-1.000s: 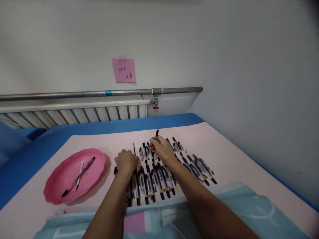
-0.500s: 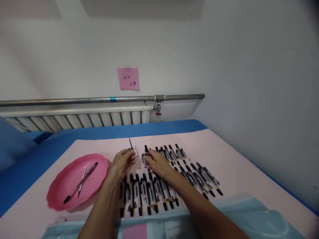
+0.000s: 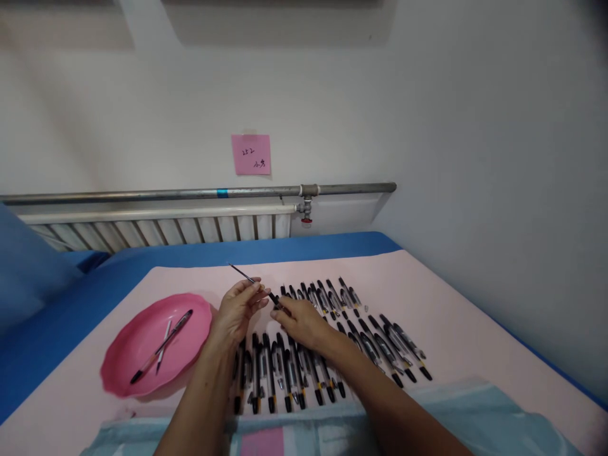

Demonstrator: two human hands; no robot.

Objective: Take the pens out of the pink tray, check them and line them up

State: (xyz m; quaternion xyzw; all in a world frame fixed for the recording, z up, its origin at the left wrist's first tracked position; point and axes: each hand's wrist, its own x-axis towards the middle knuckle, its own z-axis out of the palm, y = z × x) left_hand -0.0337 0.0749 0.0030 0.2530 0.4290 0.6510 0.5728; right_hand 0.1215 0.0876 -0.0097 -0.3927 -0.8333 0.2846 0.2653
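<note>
My left hand [image 3: 243,309] is closed in a pinch on a thin dark pen refill [image 3: 240,272], whose fine tip points up and to the left. In line with the refill, a short black pen part [image 3: 273,297] shows between the hands. My right hand [image 3: 300,320] has its fingers closed on the lower end of that part; whether the two pieces are joined cannot be seen. Under and around my right hand lie rows of pen parts: black-ended barrels [image 3: 270,373], clear caps with black clips [image 3: 332,297] and small metal tips.
On the left stands a pink scalloped bowl [image 3: 116,332] with a pen [image 3: 171,335] and a white stick-like piece [image 3: 164,347] in it. More pen parts [image 3: 394,348] lie right of my forearm. A radiator [image 3: 218,229] and pipe run along the wall behind the pink-covered table.
The refill has tipped from nearly upright to slanting left. My hands have come closer together, and the black part now lines up with the refill between them.
</note>
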